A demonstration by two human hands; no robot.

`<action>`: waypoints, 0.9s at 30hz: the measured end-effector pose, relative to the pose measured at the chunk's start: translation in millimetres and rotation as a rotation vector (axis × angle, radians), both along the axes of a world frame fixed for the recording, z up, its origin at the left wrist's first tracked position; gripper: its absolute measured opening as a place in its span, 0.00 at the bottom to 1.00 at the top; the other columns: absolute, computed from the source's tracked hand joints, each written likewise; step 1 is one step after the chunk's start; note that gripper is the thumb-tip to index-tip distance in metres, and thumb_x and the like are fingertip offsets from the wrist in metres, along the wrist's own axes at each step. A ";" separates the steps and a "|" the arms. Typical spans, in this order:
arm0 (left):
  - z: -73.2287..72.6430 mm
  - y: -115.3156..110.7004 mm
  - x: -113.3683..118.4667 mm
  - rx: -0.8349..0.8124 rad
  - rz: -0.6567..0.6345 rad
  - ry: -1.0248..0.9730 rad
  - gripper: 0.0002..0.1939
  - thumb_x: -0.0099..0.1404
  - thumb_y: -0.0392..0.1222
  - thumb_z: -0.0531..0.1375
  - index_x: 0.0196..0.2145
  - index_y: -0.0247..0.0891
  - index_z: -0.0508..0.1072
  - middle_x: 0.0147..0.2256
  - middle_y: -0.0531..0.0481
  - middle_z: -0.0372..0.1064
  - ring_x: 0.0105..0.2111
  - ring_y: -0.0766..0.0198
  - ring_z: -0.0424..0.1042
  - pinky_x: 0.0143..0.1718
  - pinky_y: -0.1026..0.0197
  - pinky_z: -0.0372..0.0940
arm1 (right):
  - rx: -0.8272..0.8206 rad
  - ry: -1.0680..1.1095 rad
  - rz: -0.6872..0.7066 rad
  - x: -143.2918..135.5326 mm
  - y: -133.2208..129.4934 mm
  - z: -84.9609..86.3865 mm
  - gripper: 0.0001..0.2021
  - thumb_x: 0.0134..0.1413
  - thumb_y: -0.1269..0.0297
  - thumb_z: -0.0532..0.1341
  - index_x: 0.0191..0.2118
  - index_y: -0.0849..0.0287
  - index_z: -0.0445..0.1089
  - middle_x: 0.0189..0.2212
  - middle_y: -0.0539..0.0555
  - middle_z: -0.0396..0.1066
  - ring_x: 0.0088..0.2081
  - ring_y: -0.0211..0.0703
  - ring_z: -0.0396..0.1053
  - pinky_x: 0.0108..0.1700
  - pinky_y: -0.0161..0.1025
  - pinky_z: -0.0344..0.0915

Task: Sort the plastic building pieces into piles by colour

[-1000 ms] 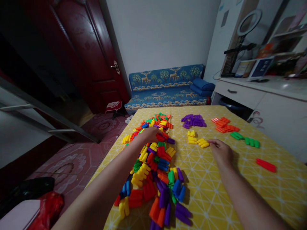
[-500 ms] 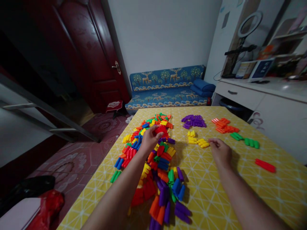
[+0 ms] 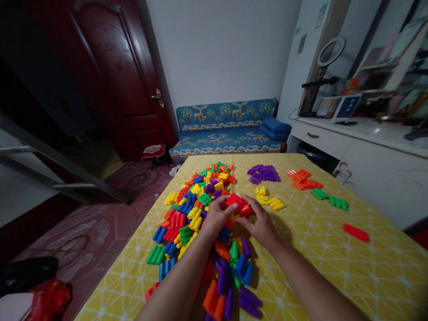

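Both my hands meet over the right side of a mixed pile of colourful plastic building blocks (image 3: 192, 203). Red blocks (image 3: 238, 203), apparently two or more pressed close together, sit between them. My left hand (image 3: 217, 218) grips these from the left, thumb in front. From the right, my right hand (image 3: 262, 223) has its fingers closed round the other end. Just beyond lie a few yellow blocks (image 3: 276, 203). Parts of the pile beneath my forearms and hands are hidden.
Sorted groups lie on the yellow tablecloth (image 3: 301, 267): purple blocks (image 3: 264, 173), orange blocks (image 3: 304, 179), green blocks (image 3: 338, 203) and one red block (image 3: 356, 232). A patterned sofa (image 3: 224, 129) stands past the table, a white cabinet (image 3: 384, 165) to the right.
My right hand has left the yellow blocks and moved left to the red blocks in my left hand. My left hand has brought these slightly right and nearer. The view has shifted slightly.
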State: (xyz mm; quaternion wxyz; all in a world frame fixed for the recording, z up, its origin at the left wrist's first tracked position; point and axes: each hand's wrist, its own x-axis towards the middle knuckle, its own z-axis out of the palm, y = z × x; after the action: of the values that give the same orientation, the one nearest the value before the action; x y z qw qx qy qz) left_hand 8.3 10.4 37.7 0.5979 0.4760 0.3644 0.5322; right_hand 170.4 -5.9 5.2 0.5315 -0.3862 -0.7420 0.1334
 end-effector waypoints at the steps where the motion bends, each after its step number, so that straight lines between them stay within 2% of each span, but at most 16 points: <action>1: -1.1 -0.7 0.8 0.012 -0.010 0.015 0.28 0.41 0.53 0.75 0.34 0.32 0.75 0.26 0.51 0.74 0.23 0.69 0.69 0.28 0.67 0.64 | -0.006 -0.009 0.003 -0.9 0.4 -1.2 0.25 0.57 0.64 0.64 0.60 0.51 0.62 0.54 0.57 0.69 0.55 0.49 0.69 0.55 0.45 0.68; 6: -8.9 -3.0 4.5 0.078 -0.032 0.054 0.26 0.50 0.54 0.70 0.41 0.33 0.74 0.31 0.49 0.75 0.28 0.64 0.73 0.31 0.63 0.68 | -0.018 0.004 -0.020 1.7 1.3 -4.3 0.21 0.56 0.67 0.63 0.56 0.53 0.66 0.51 0.56 0.72 0.51 0.47 0.71 0.53 0.44 0.69; 10: -14.7 -2.5 3.4 0.144 0.076 0.176 0.23 0.56 0.51 0.67 0.44 0.33 0.72 0.32 0.48 0.76 0.29 0.61 0.76 0.33 0.61 0.70 | 0.038 0.051 -0.088 4.8 0.5 -0.4 0.13 0.57 0.65 0.62 0.49 0.56 0.70 0.45 0.57 0.74 0.46 0.47 0.72 0.50 0.44 0.70; 13: -15.6 -2.4 1.3 0.162 0.175 0.260 0.22 0.58 0.48 0.66 0.47 0.33 0.72 0.28 0.49 0.75 0.28 0.59 0.77 0.32 0.60 0.70 | 0.015 0.198 -0.282 24.8 10.5 4.4 0.13 0.56 0.60 0.63 0.46 0.57 0.71 0.43 0.58 0.74 0.43 0.46 0.73 0.47 0.44 0.70; 17: -15.0 -3.9 0.8 0.169 0.183 0.333 0.22 0.60 0.46 0.64 0.48 0.32 0.71 0.27 0.48 0.75 0.29 0.58 0.78 0.31 0.60 0.71 | -0.047 0.425 -0.648 89.4 43.9 1.3 0.20 0.51 0.54 0.64 0.48 0.60 0.71 0.41 0.59 0.75 0.39 0.47 0.73 0.43 0.44 0.71; 19: -15.2 -4.4 1.6 0.177 0.169 0.361 0.22 0.60 0.46 0.64 0.48 0.31 0.72 0.27 0.48 0.75 0.28 0.57 0.78 0.31 0.60 0.71 | -0.135 0.330 -0.715 126.5 60.7 -6.5 0.19 0.50 0.55 0.63 0.46 0.60 0.71 0.39 0.59 0.75 0.38 0.48 0.73 0.43 0.46 0.71; 22: -15.2 -4.7 3.0 0.181 0.162 0.365 0.21 0.59 0.46 0.64 0.48 0.32 0.73 0.27 0.48 0.76 0.28 0.57 0.78 0.30 0.60 0.71 | -0.251 -0.051 -0.688 165.8 71.5 -20.5 0.16 0.48 0.61 0.60 0.43 0.60 0.73 0.39 0.61 0.74 0.40 0.52 0.71 0.46 0.50 0.69; 24: -14.2 -5.2 3.5 0.171 0.164 0.363 0.21 0.59 0.45 0.64 0.48 0.31 0.73 0.27 0.48 0.76 0.28 0.57 0.78 0.30 0.60 0.70 | -0.162 -0.268 -0.709 176.0 67.7 -27.6 0.15 0.49 0.64 0.58 0.44 0.60 0.73 0.42 0.63 0.72 0.45 0.54 0.69 0.50 0.52 0.66; 27: -12.2 -6.5 3.9 0.160 0.164 0.366 0.22 0.59 0.45 0.63 0.48 0.31 0.72 0.27 0.49 0.75 0.28 0.57 0.78 0.30 0.61 0.71 | 0.001 -0.429 -0.729 174.1 55.3 -32.7 0.14 0.52 0.66 0.56 0.44 0.59 0.73 0.44 0.61 0.71 0.47 0.53 0.67 0.52 0.50 0.64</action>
State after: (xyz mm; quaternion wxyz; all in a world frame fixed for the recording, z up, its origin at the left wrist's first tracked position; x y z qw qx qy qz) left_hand 12.1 4.0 25.5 0.4366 0.5794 0.4611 0.5109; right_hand 344.5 49.4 -27.5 0.3773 -0.6421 -0.6509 -0.1471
